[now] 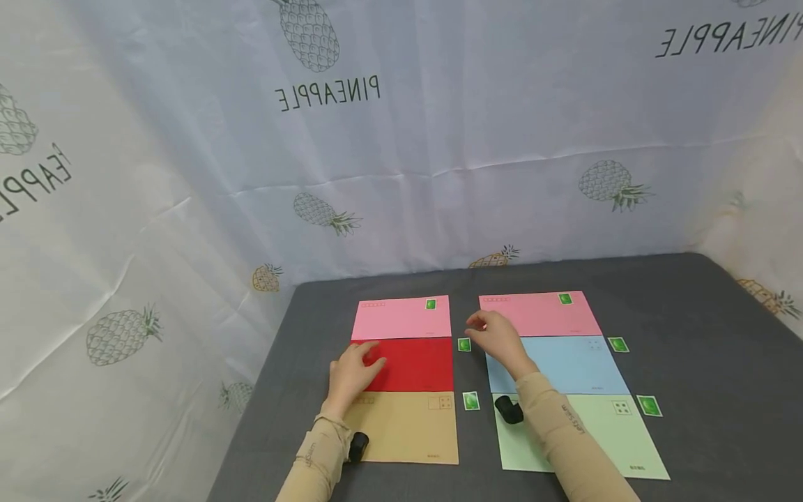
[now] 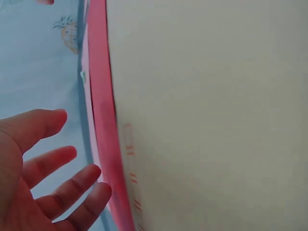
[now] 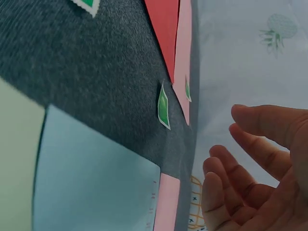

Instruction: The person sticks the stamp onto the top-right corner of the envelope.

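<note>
My left hand [image 1: 353, 376] hovers at the left side of the red envelope [image 1: 417, 366], thumb and fingers spread apart, holding nothing. Below the red one lies a tan envelope [image 1: 401, 434]; above it is a pink envelope [image 1: 395, 322] bearing a green stamp [image 1: 431, 305]. My right hand [image 1: 498, 340] is over the left edge of the second pink envelope [image 1: 552, 317], fingers loosely bent with a gap to the thumb. Just left of it, a loose green stamp [image 1: 464, 344] lies on the dark cloth. In the right wrist view nothing sits between the fingers [image 3: 216, 202].
A blue envelope [image 1: 564, 369] and a light green envelope [image 1: 590, 432] lie in the right column. More loose green stamps, one between the columns [image 1: 471, 401], others at the right [image 1: 618, 344], rest on the dark tablecloth [image 1: 709, 314]. A pineapple-print curtain [image 1: 439, 139] stands behind.
</note>
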`<state>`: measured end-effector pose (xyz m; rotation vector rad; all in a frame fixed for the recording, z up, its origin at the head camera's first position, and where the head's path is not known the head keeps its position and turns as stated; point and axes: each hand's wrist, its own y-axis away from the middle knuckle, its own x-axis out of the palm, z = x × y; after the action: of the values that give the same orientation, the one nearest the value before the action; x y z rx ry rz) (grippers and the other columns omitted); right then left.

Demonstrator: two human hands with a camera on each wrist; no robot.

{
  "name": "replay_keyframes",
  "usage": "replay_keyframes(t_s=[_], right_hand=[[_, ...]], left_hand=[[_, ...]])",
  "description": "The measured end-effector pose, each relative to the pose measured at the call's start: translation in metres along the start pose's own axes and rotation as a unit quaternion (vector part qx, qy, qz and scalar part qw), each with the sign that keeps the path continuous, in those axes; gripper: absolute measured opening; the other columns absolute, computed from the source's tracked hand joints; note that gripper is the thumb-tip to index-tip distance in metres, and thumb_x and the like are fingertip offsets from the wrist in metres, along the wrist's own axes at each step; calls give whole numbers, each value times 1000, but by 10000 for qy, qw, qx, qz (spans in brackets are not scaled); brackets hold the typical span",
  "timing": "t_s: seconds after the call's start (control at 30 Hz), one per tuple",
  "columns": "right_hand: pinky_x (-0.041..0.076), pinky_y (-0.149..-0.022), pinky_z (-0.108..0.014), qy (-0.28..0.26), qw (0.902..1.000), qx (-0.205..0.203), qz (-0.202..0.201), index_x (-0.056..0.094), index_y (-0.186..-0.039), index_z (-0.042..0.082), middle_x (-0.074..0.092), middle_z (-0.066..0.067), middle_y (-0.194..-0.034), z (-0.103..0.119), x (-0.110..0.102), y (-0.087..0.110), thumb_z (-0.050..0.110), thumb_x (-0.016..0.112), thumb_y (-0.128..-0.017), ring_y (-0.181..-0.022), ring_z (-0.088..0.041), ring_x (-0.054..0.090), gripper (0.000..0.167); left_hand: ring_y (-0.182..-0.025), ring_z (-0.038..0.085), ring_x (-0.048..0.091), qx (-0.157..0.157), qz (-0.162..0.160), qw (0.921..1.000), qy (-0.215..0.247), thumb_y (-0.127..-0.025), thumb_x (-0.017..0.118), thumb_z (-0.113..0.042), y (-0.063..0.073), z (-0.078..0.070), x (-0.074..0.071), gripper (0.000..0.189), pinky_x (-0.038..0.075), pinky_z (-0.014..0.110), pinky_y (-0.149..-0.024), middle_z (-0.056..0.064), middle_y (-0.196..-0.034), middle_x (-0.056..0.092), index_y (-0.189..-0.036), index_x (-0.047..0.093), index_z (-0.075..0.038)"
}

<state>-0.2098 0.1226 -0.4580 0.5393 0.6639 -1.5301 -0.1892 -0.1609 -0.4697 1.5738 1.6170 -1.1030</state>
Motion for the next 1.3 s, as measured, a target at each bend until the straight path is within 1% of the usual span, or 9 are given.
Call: replay_keyframes(t_s=[0.17,0.43,0.6,0.7,0.8,0.93,1.07,1.17,1.3], right_hand=[[51,-83,-44,92,9995,223,196,66,-101,4,64,-15,-104,3,4,-1,17,68,-82,-94,-27,57,22],[51,-79,-42,254,9980,388,437,65,-103,1,64,-18,-104,-2,8,-6,16,70,-80,-92,-28,58,27],[51,-78,-42,287,9975,391,520,65,-101,-1,64,-19,-102,-5,11,-8,14,70,-80,-90,-28,59,27],[50,-79,-42,227,9973,400,576,65,-101,-1,64,-19,-101,-6,13,-9,14,69,-80,-89,-28,58,26],[49,-78,-41,199,9969,398,654,64,-100,0,64,-17,-99,-7,15,-10,13,69,-80,-86,-26,57,24],[48,-77,-41,172,9967,406,683,65,-98,0,63,-16,-95,-9,16,-11,11,69,-79,-83,-25,54,22],[48,-72,-38,125,9969,413,652,65,-99,0,61,-15,-92,-10,17,-12,9,68,-79,-81,-24,52,23],[45,-68,-34,57,9966,494,657,64,-101,0,59,-13,-88,-12,17,-13,9,68,-79,-78,-22,51,25],[43,-65,-30,-4,9964,538,650,63,-102,0,58,-11,-86,-14,18,-14,10,68,-78,-76,-21,50,26]], left_hand=[[-90,20,61,-196,73,9998,10,-81,67,-33,4,10,0,41,38,45,-76,6,-100,64,-118,64,-17],[-86,22,59,-268,54,9996,-112,-80,69,-33,7,24,-5,40,41,47,-75,8,-96,63,-116,65,-16],[-73,18,52,-302,48,9995,-2,-77,73,-27,9,35,-8,47,42,37,-64,9,-85,57,-121,63,-10],[-68,16,45,-414,195,9988,170,-77,74,-23,10,39,-11,53,38,29,-57,10,-81,53,-124,60,-6],[-68,17,44,-532,396,9975,257,-77,74,-22,9,43,-14,55,36,26,-57,12,-82,52,-126,58,-3],[-72,20,47,-663,659,9952,284,-77,75,-22,5,47,-17,55,41,28,-59,16,-87,55,-125,58,-2],[-90,31,58,-770,789,9935,293,-76,75,-22,2,49,-19,54,52,36,-73,24,-108,62,-125,59,-4],[-106,38,57,-852,878,9921,288,-77,75,-23,1,50,-19,54,53,41,-83,25,-123,59,-125,58,-5],[-110,41,56,-954,958,9906,203,-77,75,-25,0,50,-19,56,52,44,-85,25,-125,57,-127,57,-7]])
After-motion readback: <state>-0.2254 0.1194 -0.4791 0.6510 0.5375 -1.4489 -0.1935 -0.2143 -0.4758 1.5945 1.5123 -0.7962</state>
